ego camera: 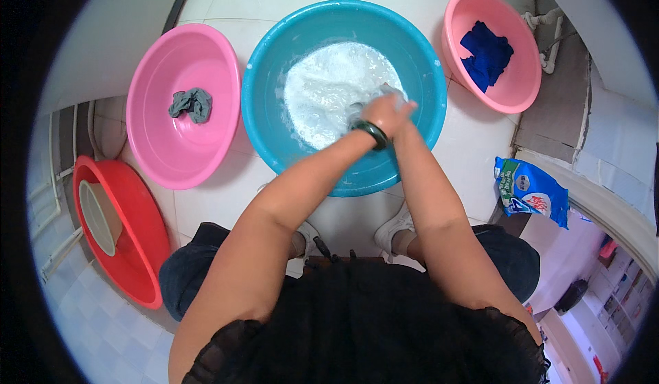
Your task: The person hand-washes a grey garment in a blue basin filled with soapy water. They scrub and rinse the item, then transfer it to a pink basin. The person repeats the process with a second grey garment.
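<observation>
A large teal plastic basin (pixel 267 132) stands on the tiled floor before me, with foamy, soapy water (pixel 329 85) in it. Both my hands are together over the right part of the foam. My left hand (pixel 380 114), with a dark green bangle at the wrist, is blurred by motion. Close against it, partly overlapped, is my right hand (pixel 404 111). Something greyish and wet (pixel 386 91), perhaps a cloth, shows at the fingers; blur and foam hide what it is and which hand grips it.
A pink basin (pixel 154 142) with a grey cloth (pixel 191 105) stands left. At the upper right, a salmon-pink basin (pixel 520 90) holds dark blue cloth (pixel 486 54). A red basin (pixel 144 229) with a beige tub (pixel 98 219) leans at the lower left. A blue detergent bag (pixel 533 191) lies right.
</observation>
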A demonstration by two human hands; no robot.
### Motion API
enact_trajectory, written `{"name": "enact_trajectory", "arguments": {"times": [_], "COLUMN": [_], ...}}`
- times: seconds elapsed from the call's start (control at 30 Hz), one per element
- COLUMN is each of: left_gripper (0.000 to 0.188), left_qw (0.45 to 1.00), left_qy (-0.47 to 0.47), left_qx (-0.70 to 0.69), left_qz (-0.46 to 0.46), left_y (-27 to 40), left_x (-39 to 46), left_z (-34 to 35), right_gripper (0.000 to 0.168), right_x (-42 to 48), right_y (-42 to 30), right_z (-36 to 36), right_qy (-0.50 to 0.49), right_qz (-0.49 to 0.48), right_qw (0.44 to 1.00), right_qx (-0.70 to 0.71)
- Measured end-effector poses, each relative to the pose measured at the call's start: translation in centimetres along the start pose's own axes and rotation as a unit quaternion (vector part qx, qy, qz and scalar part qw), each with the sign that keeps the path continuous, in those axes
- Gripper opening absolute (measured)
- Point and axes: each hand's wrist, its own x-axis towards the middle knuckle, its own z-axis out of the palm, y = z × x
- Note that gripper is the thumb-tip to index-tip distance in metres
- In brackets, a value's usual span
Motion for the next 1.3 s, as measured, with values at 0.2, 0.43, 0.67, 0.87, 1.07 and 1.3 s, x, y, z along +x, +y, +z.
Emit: {"name": "enact_trajectory", "arguments": {"times": [0.2, 0.43, 0.67, 0.87, 1.07, 1.3], "left_gripper": [0.048, 0.047, 0.042, 0.039, 0.08, 0.068], "left_qw": [0.985, 0.852, 0.876, 0.981, 0.908, 0.98], "left_qy": [0.076, -0.084, -0.086, -0.18, 0.155, 0.068], "left_qx": [-0.027, -0.485, -0.472, -0.046, -0.047, -0.08], "left_qz": [-0.152, -0.176, -0.057, -0.062, -0.386, -0.168], "left_y": [-1.1, -6.1, -4.0, -10.8, -13.7, -6.7], "left_x": [3.3, 4.8, 5.4, 6.2, 4.3, 0.7], "left_z": [-6.8, -12.9, -17.0, -16.8, -11.4, -1.0], "right_gripper": [0.037, 0.048, 0.027, 0.033, 0.057, 0.049], "right_x": [-3.8, -7.3, -7.7, -6.9, -2.6, -0.8], "right_y": [-1.9, -6.5, -8.2, -7.1, -1.9, 1.2], "right_z": [6.5, 9.7, 11.4, 7.8, 1.8, 1.2], "right_qy": [-0.06, -0.029, -0.012, 0.024, 0.272, 0.164], "right_qz": [-0.008, 0.007, -0.342, -0.075, -0.083, 0.139], "right_qw": [0.998, 1.0, 0.912, 0.729, 0.766, 0.972], "right_qx": [-0.009, 0.002, -0.225, -0.68, -0.577, -0.095]}}
